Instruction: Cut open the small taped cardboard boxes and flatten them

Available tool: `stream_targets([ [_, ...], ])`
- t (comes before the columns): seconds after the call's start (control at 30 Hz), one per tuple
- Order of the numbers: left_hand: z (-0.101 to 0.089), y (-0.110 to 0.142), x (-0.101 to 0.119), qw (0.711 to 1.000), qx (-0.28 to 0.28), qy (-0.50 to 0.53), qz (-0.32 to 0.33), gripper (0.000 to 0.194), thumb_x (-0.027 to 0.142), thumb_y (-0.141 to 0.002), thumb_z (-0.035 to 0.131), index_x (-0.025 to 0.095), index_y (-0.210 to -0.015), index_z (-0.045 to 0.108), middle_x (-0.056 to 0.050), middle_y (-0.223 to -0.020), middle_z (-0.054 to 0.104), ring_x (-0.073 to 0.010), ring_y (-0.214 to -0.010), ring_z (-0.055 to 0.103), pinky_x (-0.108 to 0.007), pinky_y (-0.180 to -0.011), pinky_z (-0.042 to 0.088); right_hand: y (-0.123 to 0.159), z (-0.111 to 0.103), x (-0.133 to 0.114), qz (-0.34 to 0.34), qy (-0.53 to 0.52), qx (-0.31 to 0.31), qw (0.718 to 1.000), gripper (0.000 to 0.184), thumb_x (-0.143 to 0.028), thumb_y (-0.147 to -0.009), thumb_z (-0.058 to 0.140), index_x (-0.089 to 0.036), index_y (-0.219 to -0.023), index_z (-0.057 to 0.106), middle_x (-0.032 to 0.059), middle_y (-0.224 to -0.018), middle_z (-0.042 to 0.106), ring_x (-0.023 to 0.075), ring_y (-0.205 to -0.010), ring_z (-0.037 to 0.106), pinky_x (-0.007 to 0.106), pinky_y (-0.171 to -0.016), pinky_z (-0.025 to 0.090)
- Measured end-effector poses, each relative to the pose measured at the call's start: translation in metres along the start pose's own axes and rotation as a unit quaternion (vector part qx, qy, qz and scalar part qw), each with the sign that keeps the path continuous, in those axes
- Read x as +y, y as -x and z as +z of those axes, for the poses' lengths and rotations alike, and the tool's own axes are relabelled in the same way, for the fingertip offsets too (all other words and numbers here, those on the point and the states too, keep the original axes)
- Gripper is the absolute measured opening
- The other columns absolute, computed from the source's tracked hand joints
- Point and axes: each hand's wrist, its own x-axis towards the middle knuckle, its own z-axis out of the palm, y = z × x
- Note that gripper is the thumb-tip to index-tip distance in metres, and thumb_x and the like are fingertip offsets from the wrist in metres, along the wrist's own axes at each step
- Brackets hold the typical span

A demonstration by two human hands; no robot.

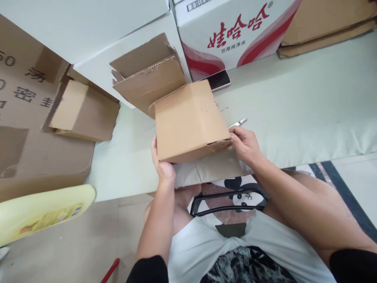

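Observation:
A brown cardboard box (184, 122) is tilted above the cloth-covered tabletop, its flaps (150, 80) standing up at the far left side. My left hand (163, 165) wraps around its near left corner, some fingers hidden behind the cardboard. At the near right corner, where the edge looks torn, my right hand (246, 145) is closed with its fingertips on the cardboard. A slim silver tool (239, 123) shows just beyond my right fingers. Whether that hand also holds it, I cannot tell.
A phone (219, 80) lies behind the box, against a white and red carton (235, 35). Another small cardboard box (86, 112) leans by a large printed carton (23, 102) on the left. Flattened cardboard (326, 23) is at back right; a yellow bottle (47, 212) stands out at left.

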Motion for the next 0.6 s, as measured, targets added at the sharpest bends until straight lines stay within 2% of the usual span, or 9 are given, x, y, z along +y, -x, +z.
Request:
stream_targets([
  [0.13,-0.0004,-0.0025,0.0002,1.000,0.018,0.013,-0.010,0.065,0.069,-0.092,0.062,0.025,-0.140,0.060,-0.011,-0.148,0.063,-0.0305,-0.146,0.055,-0.044,-0.125,0.043,0.0017,0.0003,-0.0006,-0.002,-0.039,-0.021,0.999,0.018,-0.042,-0.086,0.058,-0.026,-0.079,0.054,-0.0081,-0.049,0.044,0.0110,-0.045,0.036,0.029,-0.051,0.029],
  [0.3,-0.0046,-0.0047,-0.0042,1.000,0.021,0.005,0.001,0.076,0.077,-0.086,0.063,0.024,-0.140,0.060,-0.012,-0.149,0.063,-0.0319,-0.144,0.056,-0.044,-0.124,0.044,0.0025,-0.0003,-0.0028,-0.010,-0.074,-0.018,0.997,0.025,-0.044,-0.085,0.061,-0.027,-0.076,0.045,-0.0042,-0.055,0.062,0.0113,-0.045,0.046,0.029,-0.049,0.033],
  [0.43,-0.0069,-0.0061,-0.0081,1.000,0.007,-0.020,0.023,0.086,0.086,-0.084,0.058,0.023,-0.143,0.057,-0.014,-0.150,0.061,-0.0331,-0.145,0.056,-0.044,-0.123,0.045,0.0020,-0.0009,-0.0037,-0.019,-0.101,-0.024,0.994,0.025,-0.043,-0.087,0.059,-0.027,-0.075,0.044,-0.0036,-0.054,0.064,0.0104,-0.041,0.041,0.029,-0.049,0.036],
  [0.6,-0.0043,-0.0069,-0.0071,1.000,0.022,-0.005,0.010,0.072,0.075,-0.090,0.061,0.023,-0.139,0.061,-0.013,-0.148,0.063,-0.0312,-0.143,0.057,-0.044,-0.124,0.044,0.0002,-0.0011,-0.0024,-0.028,-0.113,-0.051,0.992,0.026,-0.043,-0.089,0.056,-0.027,-0.073,0.045,-0.0031,-0.055,0.064,0.0104,-0.043,0.041,0.030,-0.052,0.039],
])
